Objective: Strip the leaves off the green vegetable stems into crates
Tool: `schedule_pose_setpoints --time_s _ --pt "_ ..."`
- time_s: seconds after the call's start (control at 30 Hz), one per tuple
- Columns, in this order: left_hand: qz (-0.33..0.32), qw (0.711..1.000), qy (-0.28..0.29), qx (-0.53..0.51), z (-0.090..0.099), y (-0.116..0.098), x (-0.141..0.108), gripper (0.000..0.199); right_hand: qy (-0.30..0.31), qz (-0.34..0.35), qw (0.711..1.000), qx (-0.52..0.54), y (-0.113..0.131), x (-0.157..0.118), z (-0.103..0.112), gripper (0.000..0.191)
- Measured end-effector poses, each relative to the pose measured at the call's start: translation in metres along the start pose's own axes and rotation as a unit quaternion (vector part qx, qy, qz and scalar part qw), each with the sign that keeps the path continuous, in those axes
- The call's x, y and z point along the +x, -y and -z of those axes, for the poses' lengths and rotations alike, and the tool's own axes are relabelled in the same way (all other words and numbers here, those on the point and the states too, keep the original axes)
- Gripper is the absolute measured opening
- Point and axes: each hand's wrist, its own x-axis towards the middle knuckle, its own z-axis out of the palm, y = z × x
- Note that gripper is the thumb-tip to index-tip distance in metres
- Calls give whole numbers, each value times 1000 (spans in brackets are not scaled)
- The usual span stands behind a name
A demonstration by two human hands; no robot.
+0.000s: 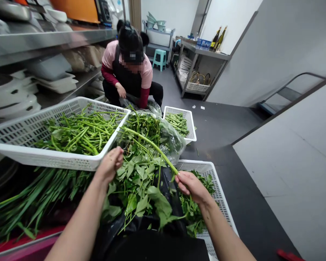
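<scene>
My right hand [188,185] is closed around a long green stem [154,145], which slants up and left over a heap of leafy greens [136,181]. Leaves hang from the stem's lower end. Beside the right edge of a white basket [97,162] of green stems [84,134], my left hand [112,163] is closed; whatever its fingers hold, if anything, is too small to make out. Under my right forearm stands another white basket [216,174] with leafy greens [192,214]. A clear plastic bag [175,141] lies open around the heap's far part.
Across the heap a person [130,69] crouches, one hand near the bag. A small white basket [191,125] of stems stands on the floor [214,127]. Metal shelves [49,40] line the left; long green leaves [38,199] lie below the big basket. A wall [293,163] stands right.
</scene>
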Motion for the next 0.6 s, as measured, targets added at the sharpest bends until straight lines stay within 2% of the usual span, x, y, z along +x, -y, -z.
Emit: schedule_pose_setpoints --time_s 0.1,0.17,0.2,0.23,0.27,0.3,0.37,0.4,0.43,0.47,0.53,0.6 --pt "82 983 165 -28 -43 19 -26 53 10 -7 999 32 -1 12 -17 41" --pt "85 961 261 24 -61 19 -36 46 28 -18 999 29 -1 16 -23 42" --pt "72 951 291 69 -63 15 -36 40 34 -20 999 25 -1 15 -24 42" --pt "51 947 298 112 -61 10 -34 37 39 -20 999 22 -1 14 -23 42" --pt "27 950 278 141 -56 5 -29 37 41 -21 999 21 -1 13 -21 42" --pt "2 961 233 149 -47 -1 -23 37 39 -23 999 24 -1 11 -18 41" --pt "-32 987 107 114 -29 -9 -12 35 31 -28 998 44 -1 7 -11 41" --pt "-31 992 68 97 -22 -11 -10 35 27 -30 998 58 -1 7 -10 40" --pt "-16 993 63 98 -20 -12 -12 33 22 -29 997 71 -1 7 -9 40" --pt "7 988 100 118 -22 -10 -16 31 19 -25 996 83 -1 9 -11 40" --pt "50 958 225 169 -38 -3 -33 31 24 -15 995 91 0 16 -19 39" --pt "34 934 309 178 -60 5 -50 32 39 -5 997 73 1 23 -29 40"
